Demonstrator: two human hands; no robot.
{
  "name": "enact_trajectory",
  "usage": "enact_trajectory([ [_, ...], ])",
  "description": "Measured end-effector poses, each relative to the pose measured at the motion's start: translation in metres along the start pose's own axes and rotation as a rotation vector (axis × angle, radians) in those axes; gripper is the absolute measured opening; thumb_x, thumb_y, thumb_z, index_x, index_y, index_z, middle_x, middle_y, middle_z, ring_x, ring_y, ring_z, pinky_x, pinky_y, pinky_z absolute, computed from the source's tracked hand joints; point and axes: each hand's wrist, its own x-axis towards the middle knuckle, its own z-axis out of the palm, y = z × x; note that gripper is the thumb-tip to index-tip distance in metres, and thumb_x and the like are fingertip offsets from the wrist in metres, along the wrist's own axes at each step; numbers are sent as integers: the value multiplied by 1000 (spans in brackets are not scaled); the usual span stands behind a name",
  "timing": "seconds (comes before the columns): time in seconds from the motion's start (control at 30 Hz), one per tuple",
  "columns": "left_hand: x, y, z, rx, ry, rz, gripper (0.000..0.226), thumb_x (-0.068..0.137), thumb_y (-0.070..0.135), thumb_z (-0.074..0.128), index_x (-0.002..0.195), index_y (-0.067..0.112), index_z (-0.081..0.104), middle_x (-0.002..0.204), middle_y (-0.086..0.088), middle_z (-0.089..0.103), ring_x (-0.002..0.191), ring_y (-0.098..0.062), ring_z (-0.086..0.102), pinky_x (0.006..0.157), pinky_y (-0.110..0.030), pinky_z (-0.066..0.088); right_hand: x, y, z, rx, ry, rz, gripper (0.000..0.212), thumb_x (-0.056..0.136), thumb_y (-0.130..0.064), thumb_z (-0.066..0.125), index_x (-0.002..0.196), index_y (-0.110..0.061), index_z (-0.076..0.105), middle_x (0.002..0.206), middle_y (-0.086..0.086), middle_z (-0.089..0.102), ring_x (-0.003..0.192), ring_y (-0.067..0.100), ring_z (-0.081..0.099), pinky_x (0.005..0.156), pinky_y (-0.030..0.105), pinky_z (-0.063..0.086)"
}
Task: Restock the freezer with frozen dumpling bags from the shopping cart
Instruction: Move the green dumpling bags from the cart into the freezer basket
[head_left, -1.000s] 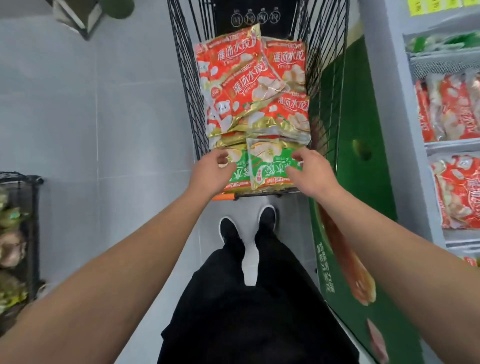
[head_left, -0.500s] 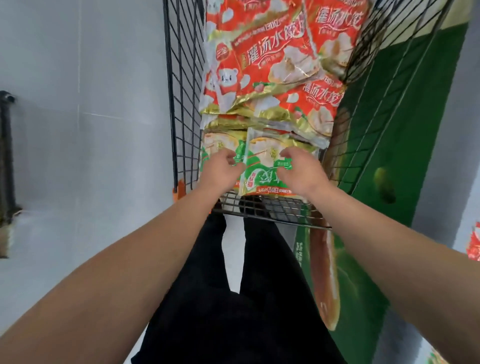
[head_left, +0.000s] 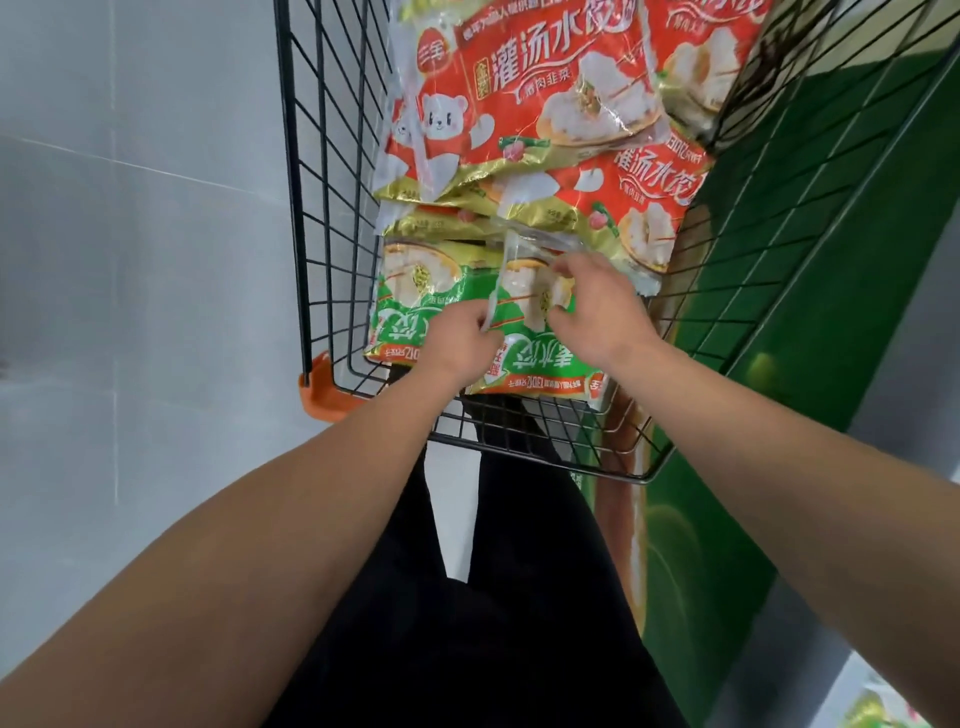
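A black wire shopping cart (head_left: 332, 218) stands in front of me, filled with dumpling bags. Several red bags (head_left: 524, 88) are stacked at the far side. Two green bags lie at the near end, side by side. My left hand (head_left: 460, 340) pinches the left edge of the right green bag (head_left: 540, 371). My right hand (head_left: 597, 312) grips the same bag from above, fingers curled into its top. The left green bag (head_left: 410, 296) lies untouched beside them.
The green freezer front (head_left: 810, 291) rises right of the cart, touching its side. Grey tiled floor (head_left: 130, 260) spreads to the left. An orange bumper (head_left: 319, 395) caps the cart's near left corner. My black trousers fill the bottom middle.
My head has moved closer and tilted down over the cart. Both hands have closed in from the outer edges onto the right green bag, which now sits slightly lifted and creased.
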Motion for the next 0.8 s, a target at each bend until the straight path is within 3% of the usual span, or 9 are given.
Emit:
enact_trajectory([
  [0.1,-17,16,-12,95,30,164,17,90,11,62,81,-3,58,76,-14,58,71,-28,50,59,-35,33,-9,-10,-17,28,43,-78,65,87,-14,62,147,-13,36,146,14,38,133,34,41,103,41,42],
  [0.2,-36,37,-34,202,40,323,29,90,9,61,68,10,42,67,0,39,70,-26,42,59,-33,22,-21,-18,-36,-105,84,-199,82,82,-9,67,153,-25,27,156,11,24,139,37,31,109,45,37],
  [0.27,-49,54,-50,299,21,428,35,90,9,61,65,15,37,67,5,34,73,-26,43,61,-33,24,-31,-22,-48,-281,135,-268,82,80,-10,70,150,-27,33,159,12,18,140,42,26,111,50,33],
  [0.33,-58,68,-63,401,13,492,34,91,13,61,66,17,38,70,6,33,75,-24,45,64,-33,29,-40,-25,-57,-402,231,-310,61,79,-17,72,136,-21,51,157,13,27,139,43,27,111,54,32],
  [0.4,-67,79,-74,466,38,528,28,92,18,61,68,16,46,75,6,38,78,-23,49,67,-34,37,-47,-28,-66,-445,356,-302,31,81,-22,71,111,-14,67,143,12,48,134,40,36,108,51,34],
  [0.47,-71,86,-84,466,101,552,17,93,20,60,78,14,61,80,3,49,79,-23,53,69,-35,45,-53,-29,-75,-410,448,-297,12,82,-20,69,90,-12,71,115,9,64,119,38,48,99,48,40],
  [0.57,-73,88,-96,399,226,488,14,93,19,62,100,17,73,87,-3,66,76,-23,59,69,-35,52,-66,-32,-79,-324,429,-299,11,83,-19,66,74,-14,62,83,4,64,89,33,57,81,44,50],
  [0.67,-65,83,-103,458,266,422,17,89,22,67,104,18,71,97,-7,67,88,-25,59,71,-35,47,-78,-30,-67,-214,317,-162,22,94,-20,59,77,-18,45,67,-3,52,70,28,58,61,38,51],
  [0.8,-58,86,-103,442,233,458,16,89,27,70,99,15,73,93,-5,67,87,-24,58,71,-30,42,-80,-24,-63,-245,273,-26,15,95,-25,56,87,-16,48,76,3,56,74,31,61,61,39,53],
])
